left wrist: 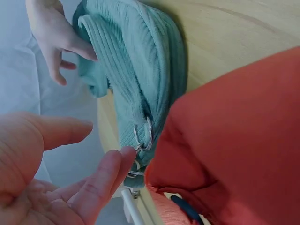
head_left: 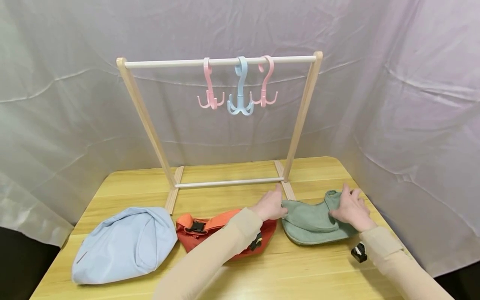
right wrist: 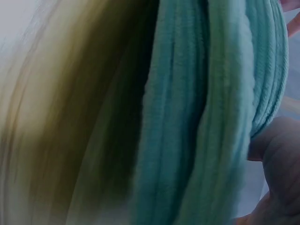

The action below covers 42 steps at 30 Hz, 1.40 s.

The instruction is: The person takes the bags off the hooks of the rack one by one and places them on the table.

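A green corduroy bag [head_left: 307,221] lies at the right of the table, with metal rings [left wrist: 143,133] at its left end. My left hand [head_left: 271,204] is at that end; in the left wrist view its thumb and fingers stand apart, and a fingertip meets or nearly meets the rings. Over the bag's right end is my right hand [head_left: 352,208], fingers spread and thumb against the fabric. The right wrist view shows the ribbed fabric [right wrist: 225,93] close up, with part of that hand. A red-orange bag [head_left: 187,235] with a black buckle lies partly under my left forearm.
A pale blue bag [head_left: 120,246] lies at the left. Behind stands a wooden rack [head_left: 148,121] whose top bar carries two pink hooks [head_left: 211,89] and a blue hook [head_left: 241,85]. Grey curtain [head_left: 423,125] hangs around the table. A small black clip [head_left: 359,252] is by my right cuff.
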Motion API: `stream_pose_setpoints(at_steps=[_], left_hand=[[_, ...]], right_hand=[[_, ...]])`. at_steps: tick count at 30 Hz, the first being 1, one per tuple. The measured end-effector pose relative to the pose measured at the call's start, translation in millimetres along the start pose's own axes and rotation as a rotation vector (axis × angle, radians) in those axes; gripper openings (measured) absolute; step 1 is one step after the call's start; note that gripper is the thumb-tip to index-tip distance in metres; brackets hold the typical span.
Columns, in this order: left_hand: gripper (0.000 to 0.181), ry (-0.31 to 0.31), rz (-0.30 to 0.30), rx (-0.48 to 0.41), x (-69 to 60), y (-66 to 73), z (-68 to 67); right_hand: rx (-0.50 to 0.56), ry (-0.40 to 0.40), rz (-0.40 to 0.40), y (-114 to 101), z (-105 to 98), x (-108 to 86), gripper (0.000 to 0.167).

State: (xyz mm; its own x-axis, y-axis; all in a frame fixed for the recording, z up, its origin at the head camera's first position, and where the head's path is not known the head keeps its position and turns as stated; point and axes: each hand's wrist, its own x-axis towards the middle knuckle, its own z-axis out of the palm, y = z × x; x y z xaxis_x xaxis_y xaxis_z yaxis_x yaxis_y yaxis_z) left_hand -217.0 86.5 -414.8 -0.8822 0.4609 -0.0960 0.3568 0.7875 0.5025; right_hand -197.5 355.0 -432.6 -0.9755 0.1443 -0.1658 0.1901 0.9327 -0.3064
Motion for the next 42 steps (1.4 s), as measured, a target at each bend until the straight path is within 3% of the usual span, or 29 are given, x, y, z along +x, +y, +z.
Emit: stream_pose_setpoints(at_steps=[5, 8, 12, 16, 19, 24, 29, 35, 42], left_hand=[[0.05, -0.008, 0.047, 0.019, -3.6, -1.3, -7.6], [0.041, -0.002, 0.095, 0.04, -7.2, -5.0, -11.1], [0.045, 0.011, 0.151, 0.079, -16.4, -13.0, -17.6], [0.05, 0.006, 0.142, 0.116, -29.0, -22.9, -26.1], [0.055, -0.029, 0.121, 0.16, -38.6, -32.9, -31.5], [0.066, -0.142, 0.048, 0.243, -55.3, -50.2, -36.2], [0.075, -0.228, -0.022, 0.269, -70.5, -67.0, -36.5], [0.075, -0.231, -0.048, 0.248, -79.9, -86.8, -32.9], [0.069, -0.213, -0.057, 0.253, -83.9, -98.2, -29.3]], right_hand=[[-0.011, 0.024, -0.062, -10, -1, -2.3, 0.111], [-0.026, 0.058, -0.14, -18, 2, -4.4, 0.106], [0.019, 0.12, -0.351, -29, 12, -5.9, 0.093], [0.129, 0.127, -0.596, -40, 20, -7.8, 0.076], [0.158, 0.09, -0.675, -48, 26, -12.5, 0.066], [0.1, 0.005, -0.695, -57, 30, -19.6, 0.057], [0.063, -0.094, -0.723, -60, 33, -20.6, 0.054], [0.072, -0.195, -0.731, -60, 36, -18.1, 0.051], [0.084, -0.297, -0.728, -63, 38, -16.4, 0.044]])
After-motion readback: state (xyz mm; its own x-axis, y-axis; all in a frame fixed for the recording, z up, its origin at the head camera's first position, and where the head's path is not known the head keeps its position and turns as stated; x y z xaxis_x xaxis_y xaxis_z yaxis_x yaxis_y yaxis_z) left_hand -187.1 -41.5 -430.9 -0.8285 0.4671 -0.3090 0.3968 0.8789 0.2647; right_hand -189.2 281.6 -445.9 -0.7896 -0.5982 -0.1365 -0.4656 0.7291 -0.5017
